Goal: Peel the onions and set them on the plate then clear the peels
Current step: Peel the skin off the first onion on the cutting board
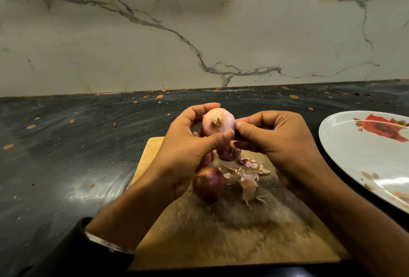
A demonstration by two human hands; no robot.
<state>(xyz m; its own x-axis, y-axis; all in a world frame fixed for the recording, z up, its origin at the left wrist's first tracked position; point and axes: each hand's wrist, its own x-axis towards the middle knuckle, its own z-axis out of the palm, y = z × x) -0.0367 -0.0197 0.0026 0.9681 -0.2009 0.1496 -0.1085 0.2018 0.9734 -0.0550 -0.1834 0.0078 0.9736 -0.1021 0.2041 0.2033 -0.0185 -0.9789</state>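
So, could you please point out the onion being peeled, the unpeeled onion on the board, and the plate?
peeled onion point(218, 123): head view, on its pale bared surface between both hands.
unpeeled onion point(208, 183): head view, middle of its dark skin.
plate point(345, 150): head view, bare white part near its left rim.

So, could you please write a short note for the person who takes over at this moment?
Left hand holds the nearly peeled onion above the cutting board.
Right hand pinches at its side, pulling skin.
On the board: one unpeeled onion, another onion partly hidden, loose peels.
Plate at right holds no onion in view.
Left: finish peeling, plate all onions, clear peels.
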